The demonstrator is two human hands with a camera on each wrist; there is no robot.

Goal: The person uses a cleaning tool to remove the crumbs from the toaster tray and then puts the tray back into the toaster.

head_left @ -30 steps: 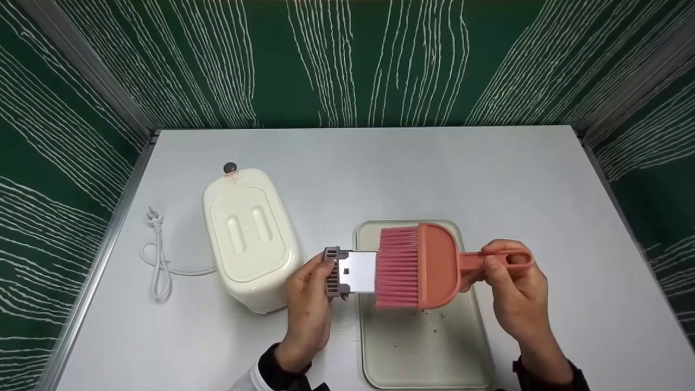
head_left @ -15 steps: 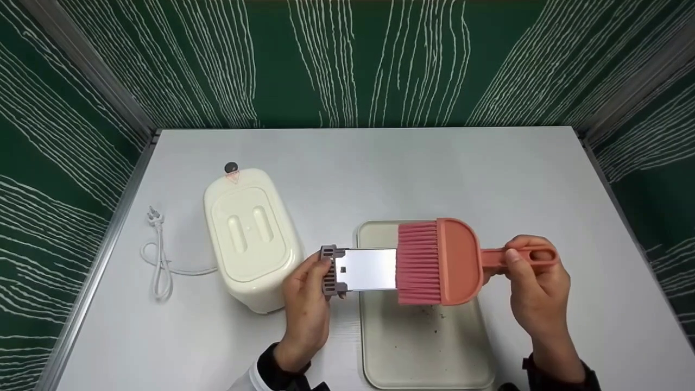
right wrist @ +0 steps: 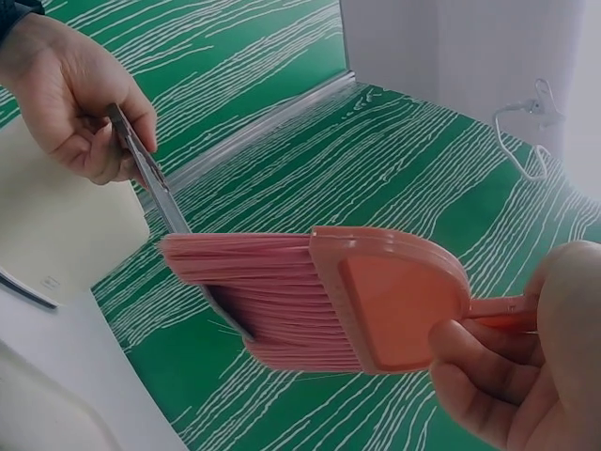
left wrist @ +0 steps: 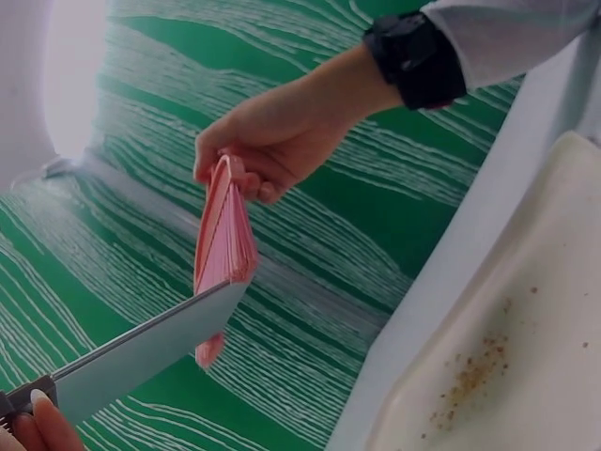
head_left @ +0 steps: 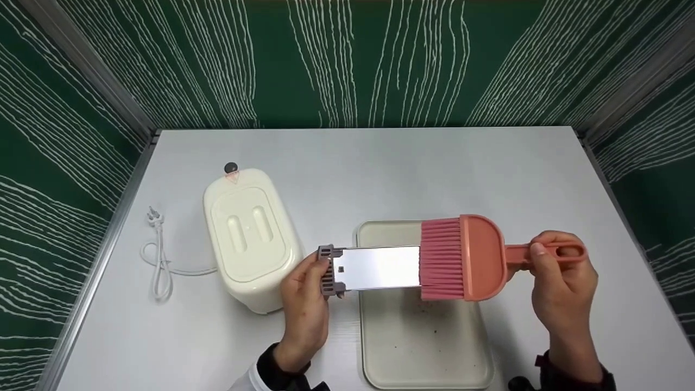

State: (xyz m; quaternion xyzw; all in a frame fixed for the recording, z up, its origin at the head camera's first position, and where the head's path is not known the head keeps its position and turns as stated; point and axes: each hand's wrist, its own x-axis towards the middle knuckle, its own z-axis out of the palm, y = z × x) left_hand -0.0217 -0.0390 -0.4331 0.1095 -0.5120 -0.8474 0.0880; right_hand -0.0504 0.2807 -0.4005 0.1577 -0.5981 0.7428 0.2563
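In the head view my left hand (head_left: 305, 307) pinches the grey slotted end of a flat, shiny metal crumb tray (head_left: 380, 267). My right hand (head_left: 566, 290) grips the handle of a coral hand brush (head_left: 484, 258) with pink bristles. The bristle tips lie over the far right end of the crumb tray, which is hidden beneath them. Both are held above a shallow beige tray (head_left: 429, 361). In the left wrist view, brown crumbs (left wrist: 477, 376) lie scattered on that beige tray. The right wrist view shows the bristles (right wrist: 268, 296) bent around the metal edge.
A cream toaster (head_left: 247, 233) with its lid on stands left of my left hand, close to it. Its white power cord (head_left: 160, 266) and plug lie further left on the white table (head_left: 434, 174). Green patterned walls (head_left: 304, 65) enclose the back and sides.
My right hand has drawn the brush rightward along the crumb tray, uncovering more of its metal surface. The left hand has shifted only slightly left.
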